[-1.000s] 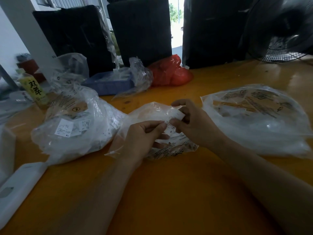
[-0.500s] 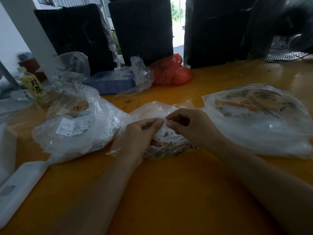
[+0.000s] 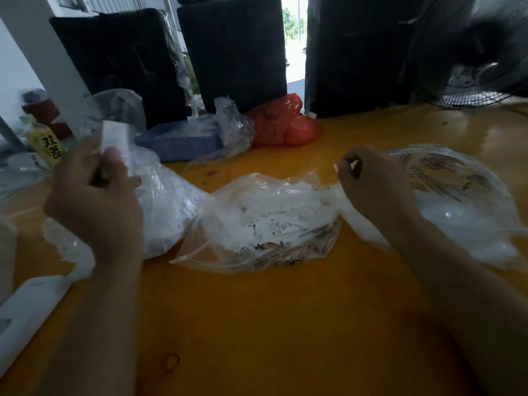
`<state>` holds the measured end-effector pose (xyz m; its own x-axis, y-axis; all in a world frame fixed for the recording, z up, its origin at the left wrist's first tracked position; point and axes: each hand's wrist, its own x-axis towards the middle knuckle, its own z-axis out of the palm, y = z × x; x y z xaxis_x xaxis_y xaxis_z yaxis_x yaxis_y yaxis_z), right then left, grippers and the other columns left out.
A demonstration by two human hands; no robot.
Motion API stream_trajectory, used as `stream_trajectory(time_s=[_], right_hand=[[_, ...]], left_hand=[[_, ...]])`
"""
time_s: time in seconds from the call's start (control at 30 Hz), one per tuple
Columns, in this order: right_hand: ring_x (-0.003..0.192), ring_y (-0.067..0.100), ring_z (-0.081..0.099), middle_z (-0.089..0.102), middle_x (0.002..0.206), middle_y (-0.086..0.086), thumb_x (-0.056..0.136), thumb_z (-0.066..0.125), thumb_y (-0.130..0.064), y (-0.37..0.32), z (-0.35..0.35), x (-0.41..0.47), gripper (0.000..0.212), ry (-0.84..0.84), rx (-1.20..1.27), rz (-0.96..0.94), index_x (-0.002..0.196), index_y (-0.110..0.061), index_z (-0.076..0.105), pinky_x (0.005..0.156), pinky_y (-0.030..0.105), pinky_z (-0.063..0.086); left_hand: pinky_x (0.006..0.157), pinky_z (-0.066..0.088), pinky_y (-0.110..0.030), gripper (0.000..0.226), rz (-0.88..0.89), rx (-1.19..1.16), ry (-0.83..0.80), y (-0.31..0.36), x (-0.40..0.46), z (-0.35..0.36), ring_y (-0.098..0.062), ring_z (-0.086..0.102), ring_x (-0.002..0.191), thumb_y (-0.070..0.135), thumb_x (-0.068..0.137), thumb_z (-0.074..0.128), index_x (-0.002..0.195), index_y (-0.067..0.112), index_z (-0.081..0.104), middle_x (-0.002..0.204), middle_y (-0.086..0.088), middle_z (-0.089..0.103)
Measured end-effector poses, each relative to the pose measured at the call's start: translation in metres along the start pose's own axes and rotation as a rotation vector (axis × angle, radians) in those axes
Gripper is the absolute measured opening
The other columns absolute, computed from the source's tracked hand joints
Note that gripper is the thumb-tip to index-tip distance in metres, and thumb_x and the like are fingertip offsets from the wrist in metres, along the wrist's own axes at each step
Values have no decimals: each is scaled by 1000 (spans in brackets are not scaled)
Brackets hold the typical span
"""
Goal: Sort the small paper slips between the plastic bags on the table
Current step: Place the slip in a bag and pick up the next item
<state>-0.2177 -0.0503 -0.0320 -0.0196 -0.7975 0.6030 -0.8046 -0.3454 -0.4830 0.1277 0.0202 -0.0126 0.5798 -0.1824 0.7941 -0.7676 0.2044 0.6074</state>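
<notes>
The left hand (image 3: 94,195) is raised over the left plastic bag (image 3: 168,207), blurred, its fingers (image 3: 114,158) curled round a small white paper slip (image 3: 114,138) that sticks up above them; the right hand (image 3: 374,187) hangs over the gap between the middle bag (image 3: 265,224) and the right bag (image 3: 463,201), its fingers (image 3: 347,164) curled loosely inward, and whether they pinch anything I cannot tell; a pale bit shows at the fingertips, too small to make out. The middle bag lies open on the orange table (image 3: 285,324), between the two hands, with many white slips (image 3: 274,227) heaped inside it; the left bag bulges with more white slips, partly hidden behind the left hand; the right bag lies flatter, with printed lettering on it. At the far side sit a red bag (image 3: 283,124), a blue tray (image 3: 180,141) and a crumpled clear bag (image 3: 234,130); a yellow-labelled bottle (image 3: 47,141) stands at the far left; a fan (image 3: 474,52) stands at the far right; a white flat object (image 3: 28,312) lies at the near left edge.
</notes>
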Motion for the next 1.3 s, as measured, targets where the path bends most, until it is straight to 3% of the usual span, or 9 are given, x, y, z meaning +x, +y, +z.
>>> stream_trajectory(time_s=[0.1, 0.23, 0.43, 0.6, 0.9, 1.03, 1.1, 1.17, 1.3], right_hand=[[57, 15, 50, 59, 74, 3, 106, 47, -31, 19, -11, 8, 26, -121, -321, 83, 92, -13, 60, 52, 28, 33], [53, 21, 48, 51, 62, 9, 100, 52, -16, 31, -13, 9, 37, -272, -457, 199, 63, -9, 51, 50, 26, 31], [62, 26, 57, 57, 69, 10, 93, 54, -2, 40, -11, 6, 26, -413, -586, 229, 69, -7, 60, 56, 31, 43], [75, 27, 56, 56, 77, 5, 93, 54, -8, 43, -7, 7, 27, -500, -613, 268, 68, -17, 50, 68, 34, 46], [53, 23, 52, 54, 61, 7, 93, 52, -6, 44, -11, 12, 33, -244, -521, 274, 60, -11, 53, 52, 28, 41], [51, 11, 52, 56, 61, -10, 104, 53, -31, 18, -14, 9, 31, -59, -167, 114, 81, -15, 66, 49, 23, 33], [45, 3, 40, 47, 51, -16, 100, 59, -41, -3, -8, 0, 35, -123, 283, 116, 76, -17, 66, 48, 22, 32], [50, 11, 36, 44, 56, -4, 94, 66, -47, -20, 0, -12, 32, -266, 707, 195, 87, -17, 75, 51, 24, 35], [58, 24, 28, 37, 70, 9, 91, 67, -48, -37, 13, -26, 23, -482, 914, 193, 98, -31, 80, 50, 30, 29]], left_hand=[[100, 57, -48, 36, -115, 262, -160, -32, 13, -8, -26, 73, 111, 31, 101, 61, 129, 13, 72, 124, -10, 76], [97, 50, -44, 29, -117, 407, -372, -33, 5, -1, -40, 69, 110, 17, 98, 70, 122, 3, 75, 116, -21, 77], [80, 42, -51, 22, 12, 616, -528, -28, -5, 3, -47, 59, 85, 5, 101, 56, 97, -7, 74, 89, -28, 68], [95, 40, -53, 21, -4, 833, -726, -25, -2, 12, -54, 50, 113, -1, 99, 54, 115, -10, 64, 119, -33, 61], [104, 35, -60, 37, 26, 556, -236, -13, -4, 2, -52, 42, 133, 29, 103, 41, 127, 15, 66, 141, -23, 53], [103, 37, -40, 25, 327, 186, -111, 16, -24, 13, -35, 52, 116, 10, 106, 48, 116, 2, 68, 119, -28, 62], [93, 40, -24, 19, 421, -25, -260, 33, -45, 22, -24, 54, 100, 4, 105, 50, 110, 0, 68, 108, -22, 64], [79, 42, -8, 19, 298, -189, -518, 47, -65, 28, -4, 54, 88, 19, 107, 51, 118, 11, 66, 106, -3, 65], [77, 56, -18, 55, -325, -395, -997, 61, -102, 38, 2, 67, 90, 70, 93, 47, 134, 35, 54, 108, 13, 72]])
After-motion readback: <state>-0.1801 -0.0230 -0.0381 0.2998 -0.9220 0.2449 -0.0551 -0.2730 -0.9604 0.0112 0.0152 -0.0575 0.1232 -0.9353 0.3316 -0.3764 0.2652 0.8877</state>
